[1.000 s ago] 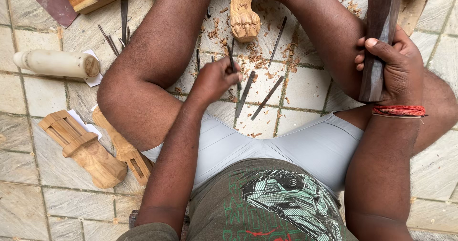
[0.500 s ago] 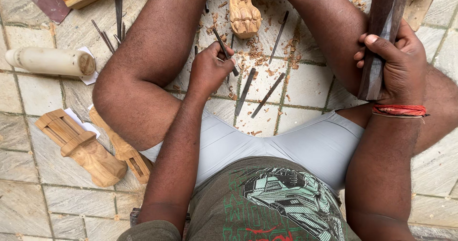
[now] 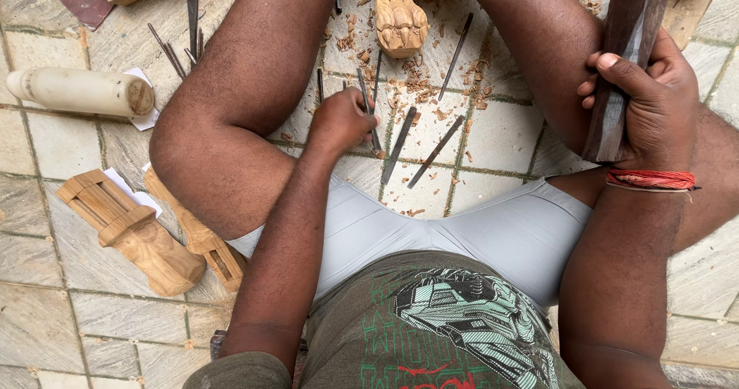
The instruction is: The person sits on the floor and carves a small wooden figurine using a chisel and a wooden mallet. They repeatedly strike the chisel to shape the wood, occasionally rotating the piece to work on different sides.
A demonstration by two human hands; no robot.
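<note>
Left hand (image 3: 342, 121): fingers clamped on a thin metal chisel (image 3: 368, 108), held low over the tiled floor (image 3: 493, 135) between the person's spread legs; the chisel's blade runs past the knuckles toward the carved piece.
Right hand (image 3: 654, 108): fingers wrapped tight around a dark wooden mallet (image 3: 625, 58), held upright beside the right thigh; red thread band (image 3: 650, 179) on the wrist.
Carved wooden paw-shaped leg (image 3: 399, 16): on the floor ahead of the left hand, wood chips (image 3: 419, 81) scattered about it.
Loose chisels (image 3: 416, 143): two lying just right of the left hand, another (image 3: 456, 56) beyond.
Left of the knee: pale cylinder (image 3: 81, 91), two carved wooden blocks (image 3: 135, 231), more thin tools (image 3: 177, 46).
</note>
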